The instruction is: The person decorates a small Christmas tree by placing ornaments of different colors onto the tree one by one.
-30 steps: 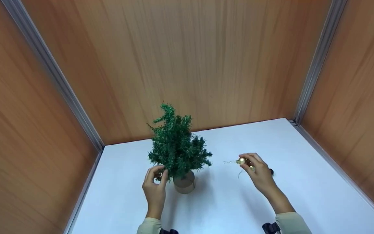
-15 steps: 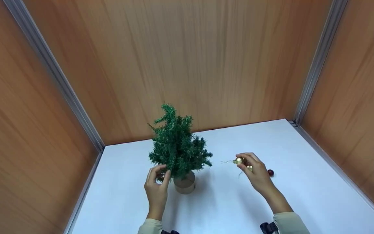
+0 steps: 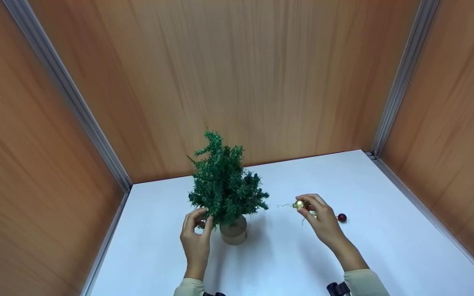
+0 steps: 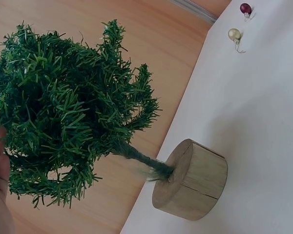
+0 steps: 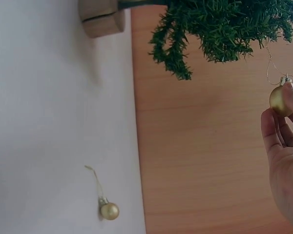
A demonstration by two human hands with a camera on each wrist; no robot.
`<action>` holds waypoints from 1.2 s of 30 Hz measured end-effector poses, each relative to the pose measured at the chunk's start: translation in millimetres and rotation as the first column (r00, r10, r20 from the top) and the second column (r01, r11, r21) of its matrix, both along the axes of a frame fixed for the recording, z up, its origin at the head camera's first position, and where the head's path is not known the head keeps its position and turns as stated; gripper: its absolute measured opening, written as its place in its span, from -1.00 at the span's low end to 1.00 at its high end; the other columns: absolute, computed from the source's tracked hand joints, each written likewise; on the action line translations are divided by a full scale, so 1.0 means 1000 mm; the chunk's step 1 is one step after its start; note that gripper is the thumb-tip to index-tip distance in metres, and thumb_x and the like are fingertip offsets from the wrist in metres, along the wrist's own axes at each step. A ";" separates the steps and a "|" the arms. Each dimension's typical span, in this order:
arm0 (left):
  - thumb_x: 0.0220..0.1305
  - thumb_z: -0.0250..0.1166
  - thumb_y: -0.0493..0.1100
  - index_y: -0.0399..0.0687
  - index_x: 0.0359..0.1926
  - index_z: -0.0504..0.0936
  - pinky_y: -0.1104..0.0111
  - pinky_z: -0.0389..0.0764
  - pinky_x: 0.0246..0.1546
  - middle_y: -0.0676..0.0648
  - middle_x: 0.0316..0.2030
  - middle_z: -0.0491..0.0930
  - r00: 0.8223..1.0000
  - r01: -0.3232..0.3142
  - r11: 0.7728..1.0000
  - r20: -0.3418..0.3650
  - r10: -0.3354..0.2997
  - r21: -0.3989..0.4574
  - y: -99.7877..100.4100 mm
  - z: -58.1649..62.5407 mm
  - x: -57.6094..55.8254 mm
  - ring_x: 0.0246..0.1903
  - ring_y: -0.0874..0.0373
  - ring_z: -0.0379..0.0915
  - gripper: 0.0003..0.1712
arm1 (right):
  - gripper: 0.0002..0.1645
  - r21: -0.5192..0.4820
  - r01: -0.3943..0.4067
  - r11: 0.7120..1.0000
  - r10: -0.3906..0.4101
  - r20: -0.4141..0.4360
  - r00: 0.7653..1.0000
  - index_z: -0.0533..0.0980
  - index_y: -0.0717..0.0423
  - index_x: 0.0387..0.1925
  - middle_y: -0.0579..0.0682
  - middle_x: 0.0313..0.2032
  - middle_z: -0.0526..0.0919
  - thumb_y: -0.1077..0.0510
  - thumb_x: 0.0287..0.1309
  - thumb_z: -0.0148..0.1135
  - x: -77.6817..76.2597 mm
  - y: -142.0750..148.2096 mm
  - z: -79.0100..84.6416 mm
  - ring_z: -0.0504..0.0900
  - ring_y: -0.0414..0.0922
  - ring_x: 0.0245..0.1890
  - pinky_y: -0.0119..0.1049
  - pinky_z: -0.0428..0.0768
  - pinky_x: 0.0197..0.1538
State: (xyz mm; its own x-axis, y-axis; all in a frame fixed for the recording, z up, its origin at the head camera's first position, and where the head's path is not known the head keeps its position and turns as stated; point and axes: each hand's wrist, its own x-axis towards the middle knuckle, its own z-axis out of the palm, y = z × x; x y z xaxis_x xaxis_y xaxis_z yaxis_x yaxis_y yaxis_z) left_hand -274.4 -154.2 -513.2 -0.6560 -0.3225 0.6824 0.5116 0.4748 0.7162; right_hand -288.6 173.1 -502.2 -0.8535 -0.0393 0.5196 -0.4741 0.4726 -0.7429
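A small artificial Christmas tree (image 3: pixel 224 185) with green tinsel needles stands upright in a round wooden base (image 3: pixel 233 232). My left hand (image 3: pixel 196 238) is at its lower left side, thumb and fingers pinching a branch tip among the needles. Beside those fingers a dark reddish round thing (image 3: pixel 201 224) shows partly. To the right of the tree, my right hand (image 3: pixel 323 220) holds a gold bauble (image 3: pixel 299 204) between thumb and fingers. The bauble's thin wire loop sticks out towards the tree. In the right wrist view the same gold bauble (image 5: pixel 279 101) hangs beside the foliage.
Another gold bauble (image 4: pixel 234 34) lies on the white table (image 3: pixel 286 255), partly behind my right hand in the head view. Near it lies a dark red bauble (image 3: pixel 342 218). Wooden panels (image 3: pixel 261 82) enclose the table at the back and sides.
My right hand has moved slightly left towards the tree with the gold bauble, uncovering more of the red bauble. The left hand stays nearly still at the branch.
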 end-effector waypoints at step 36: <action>0.10 0.37 -0.53 -0.31 -0.20 0.63 0.50 0.50 -0.31 -0.12 -0.20 0.59 0.996 -0.051 0.999 -0.076 0.052 0.012 0.005 0.021 0.018 -0.37 0.16 0.49 -0.77 | -0.63 0.008 -0.035 0.999 0.035 -0.006 0.999 0.60 0.04 0.03 -0.21 -0.05 0.57 0.30 0.16 0.34 0.008 -0.016 0.003 0.57 -0.29 -0.19 -0.36 0.58 -0.04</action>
State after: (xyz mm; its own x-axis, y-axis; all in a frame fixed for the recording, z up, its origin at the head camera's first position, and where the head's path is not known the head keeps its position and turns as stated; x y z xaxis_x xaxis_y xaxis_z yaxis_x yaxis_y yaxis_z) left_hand -256.4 -148.7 -492.2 -0.5846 -0.3616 0.7263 0.5396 0.4952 0.6809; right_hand -281.0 157.0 -499.2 -0.8484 -0.0731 0.5242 -0.4947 0.4617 -0.7363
